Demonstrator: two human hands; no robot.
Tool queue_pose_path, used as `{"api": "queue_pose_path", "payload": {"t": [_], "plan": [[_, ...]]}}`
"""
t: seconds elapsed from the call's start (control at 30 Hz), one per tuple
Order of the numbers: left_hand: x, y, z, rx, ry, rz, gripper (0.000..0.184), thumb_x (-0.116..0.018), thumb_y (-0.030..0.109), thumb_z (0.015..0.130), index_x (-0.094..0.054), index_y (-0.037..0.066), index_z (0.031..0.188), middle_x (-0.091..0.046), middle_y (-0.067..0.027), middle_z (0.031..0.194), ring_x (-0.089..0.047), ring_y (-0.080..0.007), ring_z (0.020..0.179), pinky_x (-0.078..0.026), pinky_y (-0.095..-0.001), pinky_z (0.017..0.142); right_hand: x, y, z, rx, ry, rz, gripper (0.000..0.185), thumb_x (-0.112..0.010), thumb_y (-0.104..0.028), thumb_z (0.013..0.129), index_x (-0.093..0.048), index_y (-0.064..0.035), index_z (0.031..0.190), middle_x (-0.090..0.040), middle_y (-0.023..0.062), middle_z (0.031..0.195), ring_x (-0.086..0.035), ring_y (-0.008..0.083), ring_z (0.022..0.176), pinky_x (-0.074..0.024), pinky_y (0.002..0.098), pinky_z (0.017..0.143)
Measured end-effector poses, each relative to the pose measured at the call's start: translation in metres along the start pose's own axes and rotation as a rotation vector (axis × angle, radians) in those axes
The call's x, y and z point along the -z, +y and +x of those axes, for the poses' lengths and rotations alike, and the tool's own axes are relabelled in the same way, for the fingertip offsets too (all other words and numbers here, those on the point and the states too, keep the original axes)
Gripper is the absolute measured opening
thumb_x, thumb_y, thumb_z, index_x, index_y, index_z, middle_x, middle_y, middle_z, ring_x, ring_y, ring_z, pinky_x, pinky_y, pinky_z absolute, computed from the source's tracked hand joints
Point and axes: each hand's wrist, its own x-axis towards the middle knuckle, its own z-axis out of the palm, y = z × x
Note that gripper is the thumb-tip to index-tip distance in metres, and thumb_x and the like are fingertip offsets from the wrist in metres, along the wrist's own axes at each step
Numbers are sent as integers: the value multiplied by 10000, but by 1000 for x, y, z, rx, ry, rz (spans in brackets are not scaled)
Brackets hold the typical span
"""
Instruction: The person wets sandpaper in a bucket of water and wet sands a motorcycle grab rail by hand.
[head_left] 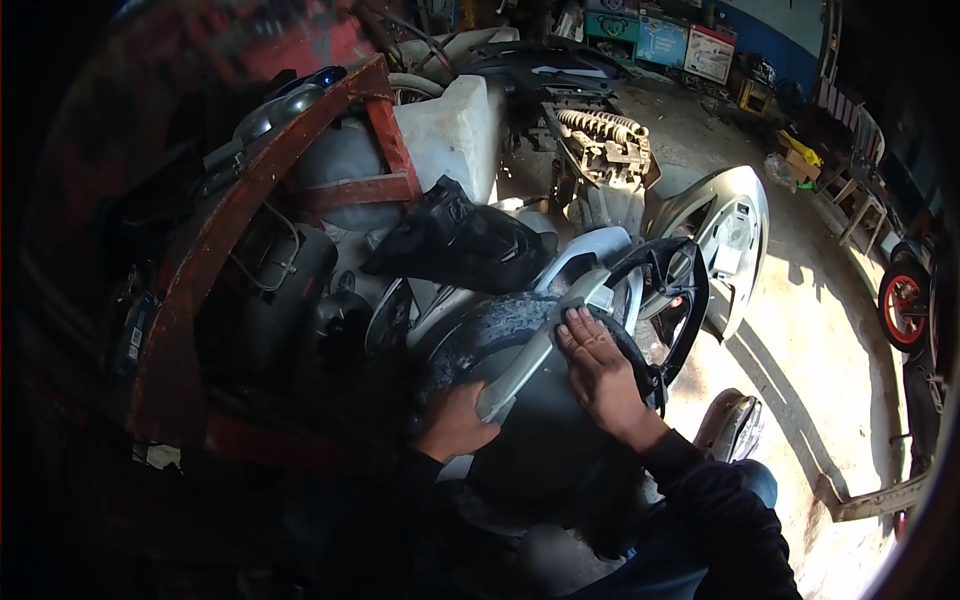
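Observation:
A long pale grey panel (528, 368) lies slantwise over a round dark drum-like object (535, 450). Its lower end is gripped by my left hand (458, 422), with the fingers wrapped round it. My right hand (603, 375) rests with flat, stretched fingers on the upper part of the panel, pressing against its surface. Just beyond my right hand a black curved frame (690, 310) touches the drum's right side. What lies under my right palm is hidden.
A red metal frame (230, 220) stands at the left. Ahead are a black plastic part (465, 240), a shock absorber spring (600, 125) and a large pale panel (745, 245). At the right edge is a red wheel (903, 308).

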Motion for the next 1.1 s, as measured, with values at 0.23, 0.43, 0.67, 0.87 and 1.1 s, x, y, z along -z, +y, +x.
{"api": "queue_pose_path", "payload": {"t": [0.23,0.43,0.67,0.87,1.1], "plan": [[0,1,-2,25,-31,13,425,-739,244,661,-660,30,1019,-700,-222,947,-665,-421,928,-524,-487,817,5,4,3,-1,-35,-6,503,-617,-5,839,-557,19,1338,-507,221,1443,-440,370,1391,-343,476,1166],[-1,1,4,32,38,-89,362,-725,185,646,-672,35,972,-691,-206,859,-675,-408,849,-530,-439,765,5,4,11,16,-43,13,472,-599,-10,849,-568,19,1319,-520,211,1432,-472,356,1362,-346,467,1169],[2,3,5,30,-12,-45,386,-725,237,664,-663,30,984,-698,-222,904,-665,-428,899,-520,-488,805,-1,8,14,-88,1,62,508,-616,6,846,-555,20,1350,-527,225,1417,-431,397,1385,-327,461,1179],[2,0,6,11,5,-133,398,-726,231,666,-659,34,1006,-698,-219,916,-664,-422,905,-520,-490,810,5,47,34,-105,17,2,435,-584,-21,893,-572,0,1328,-515,221,1431,-455,379,1364,-329,467,1175],[0,-3,5,5,-4,-45,451,-742,233,661,-672,38,1062,-706,-214,928,-673,-410,914,-531,-473,826,9,45,40,-124,-8,19,444,-548,8,915,-552,14,1358,-516,246,1419,-452,377,1373,-356,427,1165]]}}
